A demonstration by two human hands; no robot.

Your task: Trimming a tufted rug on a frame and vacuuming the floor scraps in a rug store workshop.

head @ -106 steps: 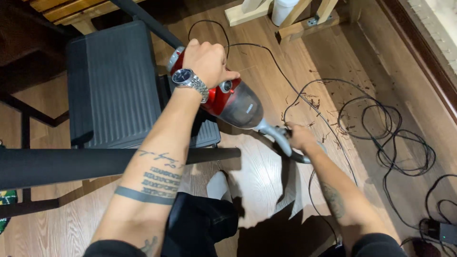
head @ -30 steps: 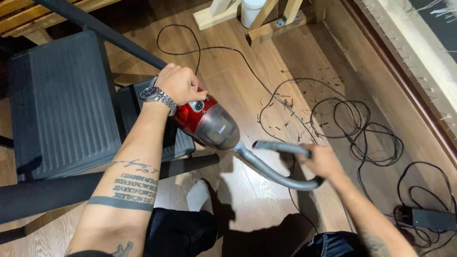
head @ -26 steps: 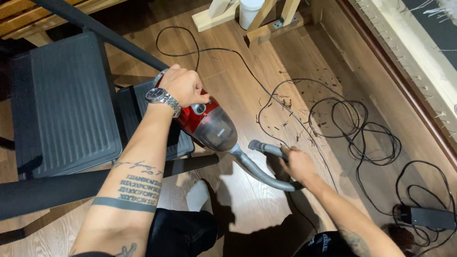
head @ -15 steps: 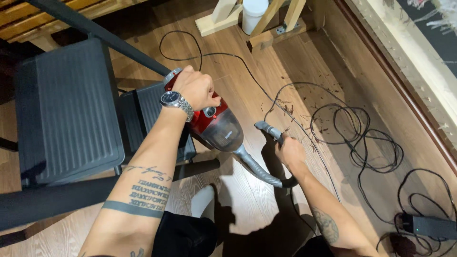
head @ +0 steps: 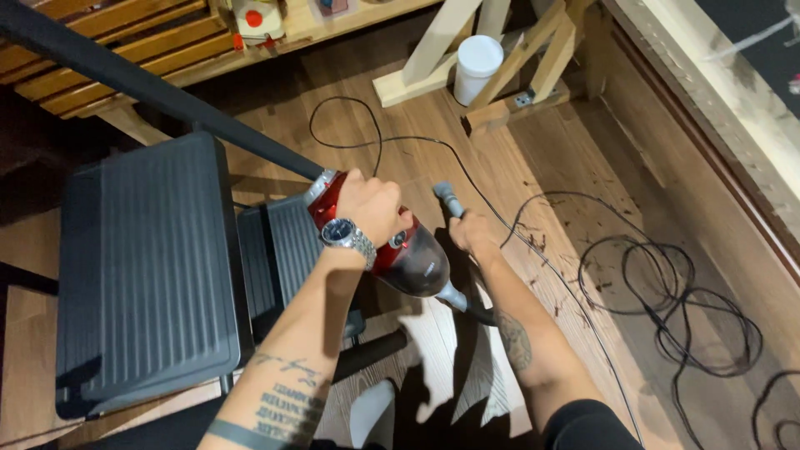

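Observation:
My left hand, with a metal wristwatch, grips the top handle of a red and grey handheld vacuum cleaner held above the wooden floor. My right hand is closed around the vacuum's grey hose nozzle, which points up and away toward the far side. The hose loops back under the vacuum body. Dark debris is scattered on the floorboards to the right of the nozzle.
A black step stool with ribbed treads stands at left. A thin black cord runs across the floor, with tangled black cables at right. A white cylinder sits by wooden frame legs at the back.
The vacuum and both hands have moved forward and upward in view. My right hand swung the nozzle from low at the right to pointing up beside the vacuum.

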